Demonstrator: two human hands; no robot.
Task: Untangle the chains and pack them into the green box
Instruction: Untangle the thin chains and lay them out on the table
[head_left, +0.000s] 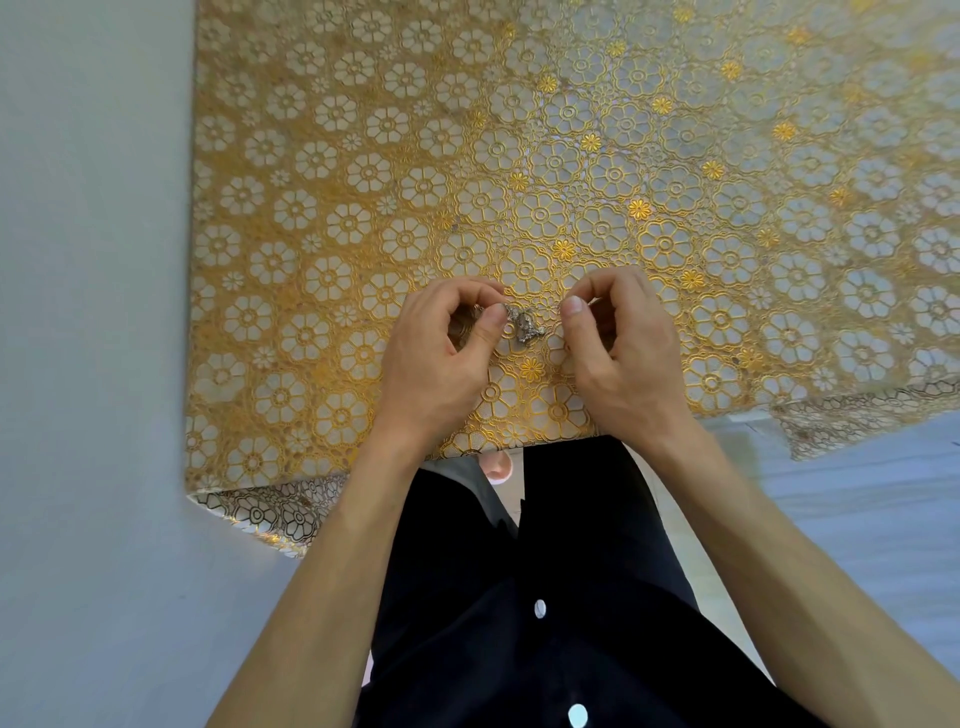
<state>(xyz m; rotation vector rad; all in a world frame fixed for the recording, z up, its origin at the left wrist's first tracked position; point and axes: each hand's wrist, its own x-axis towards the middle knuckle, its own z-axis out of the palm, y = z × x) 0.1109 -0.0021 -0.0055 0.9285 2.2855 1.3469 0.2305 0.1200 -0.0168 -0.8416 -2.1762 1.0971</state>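
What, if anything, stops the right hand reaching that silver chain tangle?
Likely nothing, so yes. The right hand sits just beside the chain tangle, which the left hand pinches; only bare tablecloth lies between.

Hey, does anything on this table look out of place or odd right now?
Only the chains stand out: a knotted silver clump pinched by the left hand, with the right hand seemingly pinching a fine strand beside it. No green box is in view. The tablecloth lies flat; nothing spilled or damaged.
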